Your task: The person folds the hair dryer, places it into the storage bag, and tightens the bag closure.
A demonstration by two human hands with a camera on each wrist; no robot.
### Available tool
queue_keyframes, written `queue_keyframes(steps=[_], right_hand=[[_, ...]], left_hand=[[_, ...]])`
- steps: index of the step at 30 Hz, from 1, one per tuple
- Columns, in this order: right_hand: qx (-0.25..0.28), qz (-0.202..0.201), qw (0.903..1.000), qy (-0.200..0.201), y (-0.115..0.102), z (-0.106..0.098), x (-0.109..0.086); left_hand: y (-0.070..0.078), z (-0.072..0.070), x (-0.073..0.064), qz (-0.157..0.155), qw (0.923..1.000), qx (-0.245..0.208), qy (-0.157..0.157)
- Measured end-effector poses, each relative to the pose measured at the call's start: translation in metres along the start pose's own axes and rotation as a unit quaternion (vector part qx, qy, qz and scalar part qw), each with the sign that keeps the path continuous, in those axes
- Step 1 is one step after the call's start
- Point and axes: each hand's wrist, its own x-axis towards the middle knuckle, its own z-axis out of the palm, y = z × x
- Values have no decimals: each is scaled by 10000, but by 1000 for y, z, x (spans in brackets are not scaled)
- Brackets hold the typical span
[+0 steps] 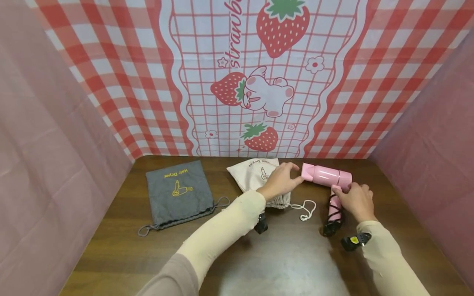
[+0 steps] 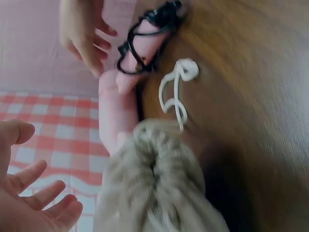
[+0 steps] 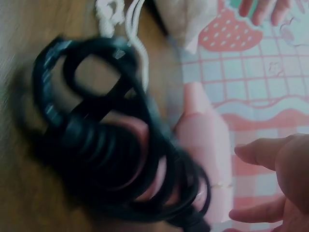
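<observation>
A pink hair dryer (image 1: 326, 175) lies on the right part of the table, its handle toward the front and a black cord (image 3: 101, 159) wound around the handle. My right hand (image 1: 356, 200) is at the dryer's rear end and handle, fingers spread, fingertips right beside the pink body in the right wrist view. Over the cream drawstring pouch (image 1: 252, 174) reaches my left hand (image 1: 280, 179), empty, its thumb and fingers apart close to the dryer's nozzle. The pouch's gathered mouth (image 2: 159, 164) fills the lower middle of the left wrist view.
A grey drawstring pouch (image 1: 180, 193) printed "Hair Dryer" lies flat at the left of the brown table (image 1: 274, 259). The cream pouch's white cord (image 1: 305, 209) trails to the right. Behind hangs a strawberry-patterned cloth (image 1: 237, 82); pink curtains (image 1: 433, 135) stand at both sides.
</observation>
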Motion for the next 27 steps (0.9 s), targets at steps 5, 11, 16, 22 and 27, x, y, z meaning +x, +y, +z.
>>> queue_keyframes(steps=[5,11,16,22,27], right_hand=[[21,111,9977,-674,14,5,6],[395,107,9935,-1058,22,13,11],[382,165,9921,-1183,24,21,11],[359,216,9942,-991,21,29,12],[414,277,9941,-963,20,33,12]], left_hand=[[11,12,3,-9,9999,87,-65],[17,30,4,46,9997,232,-28],[20,45,2,191,9991,389,-12],[22,51,1,279,9963,810,67],[22,52,4,334,9958,841,116]])
